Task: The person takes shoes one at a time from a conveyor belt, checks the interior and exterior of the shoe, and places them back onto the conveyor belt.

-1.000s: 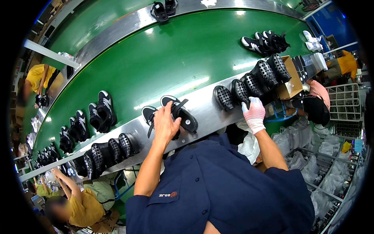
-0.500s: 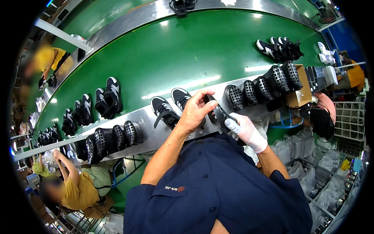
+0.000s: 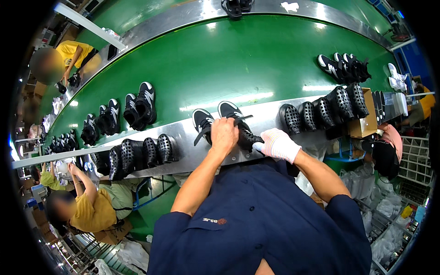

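Observation:
Two black-and-grey sneakers stand on the metal ledge before me, toes pointing away. My bare left hand (image 3: 224,136) has its fingers curled down on the right-hand sneaker (image 3: 230,110), near its opening and strap. At the heel end of that sneaker, my right hand (image 3: 278,145), in a white striped glove, grips a black perforated shoe insert (image 3: 248,139). How deep the insert sits is hidden by my hands. The other sneaker (image 3: 201,120) stands close on the left, its strap hanging loose.
Black perforated shoe inserts line the ledge at right (image 3: 323,112) and left (image 3: 133,156). More sneakers rest on the green belt (image 3: 220,59). A cardboard box (image 3: 364,114) stands beyond the right row. Co-workers sit at left and right.
Both hands have come down with the black insert from above the ledge to the right-hand sneaker. The left hand has let go of the insert and now holds the sneaker.

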{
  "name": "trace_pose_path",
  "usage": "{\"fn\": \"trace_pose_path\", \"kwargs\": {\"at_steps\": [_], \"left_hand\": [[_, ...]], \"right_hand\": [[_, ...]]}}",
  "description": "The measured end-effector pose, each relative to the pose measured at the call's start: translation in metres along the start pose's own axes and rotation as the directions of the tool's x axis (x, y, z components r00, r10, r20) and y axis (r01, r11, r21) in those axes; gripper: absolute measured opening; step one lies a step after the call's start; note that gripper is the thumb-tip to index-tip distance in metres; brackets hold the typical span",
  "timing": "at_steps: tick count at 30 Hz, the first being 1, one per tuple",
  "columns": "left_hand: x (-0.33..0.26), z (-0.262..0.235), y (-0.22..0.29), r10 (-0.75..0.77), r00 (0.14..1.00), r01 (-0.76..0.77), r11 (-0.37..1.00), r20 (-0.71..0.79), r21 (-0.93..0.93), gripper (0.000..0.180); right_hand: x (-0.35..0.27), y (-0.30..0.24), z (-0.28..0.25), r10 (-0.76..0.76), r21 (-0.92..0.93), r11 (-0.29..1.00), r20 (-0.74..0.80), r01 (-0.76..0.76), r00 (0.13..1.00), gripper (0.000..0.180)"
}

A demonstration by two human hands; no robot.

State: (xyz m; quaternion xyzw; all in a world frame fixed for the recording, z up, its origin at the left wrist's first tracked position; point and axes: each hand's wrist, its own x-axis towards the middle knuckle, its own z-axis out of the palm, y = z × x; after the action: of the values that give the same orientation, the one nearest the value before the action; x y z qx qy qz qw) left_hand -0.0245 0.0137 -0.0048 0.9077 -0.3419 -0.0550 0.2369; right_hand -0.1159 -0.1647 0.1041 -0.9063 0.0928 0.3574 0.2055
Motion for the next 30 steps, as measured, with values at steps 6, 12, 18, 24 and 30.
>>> {"fn": "trace_pose_path", "kwargs": {"at_steps": [6,12,18,24,30], "left_hand": [[0.025,0.000,0.015,0.312,0.949,-0.294,0.930,0.047,-0.222,0.022],[0.017,0.018,0.007,-0.085,0.995,0.097,0.931,0.049,-0.353,0.052],[0.001,0.026,0.025,-0.284,0.928,0.367,0.807,0.242,-0.462,0.101],[0.014,0.056,0.025,-0.476,0.866,0.499,0.841,0.154,-0.206,0.079],[-0.069,-0.027,0.032,-0.229,0.953,0.199,0.967,-0.198,-0.161,0.038]], "right_hand": [[0.072,0.009,0.077,0.155,0.130,0.984,-0.323,-0.119,0.934,0.025],[0.063,0.008,0.099,0.090,0.116,0.993,-0.581,-0.028,0.809,0.035],[0.079,0.019,0.090,0.286,0.374,0.921,-0.456,-0.110,0.843,0.038],[0.118,0.023,0.075,0.309,0.296,0.935,-0.414,-0.194,0.856,0.025],[0.121,0.027,0.077,0.310,0.172,0.949,-0.361,-0.264,0.880,0.029]]}}
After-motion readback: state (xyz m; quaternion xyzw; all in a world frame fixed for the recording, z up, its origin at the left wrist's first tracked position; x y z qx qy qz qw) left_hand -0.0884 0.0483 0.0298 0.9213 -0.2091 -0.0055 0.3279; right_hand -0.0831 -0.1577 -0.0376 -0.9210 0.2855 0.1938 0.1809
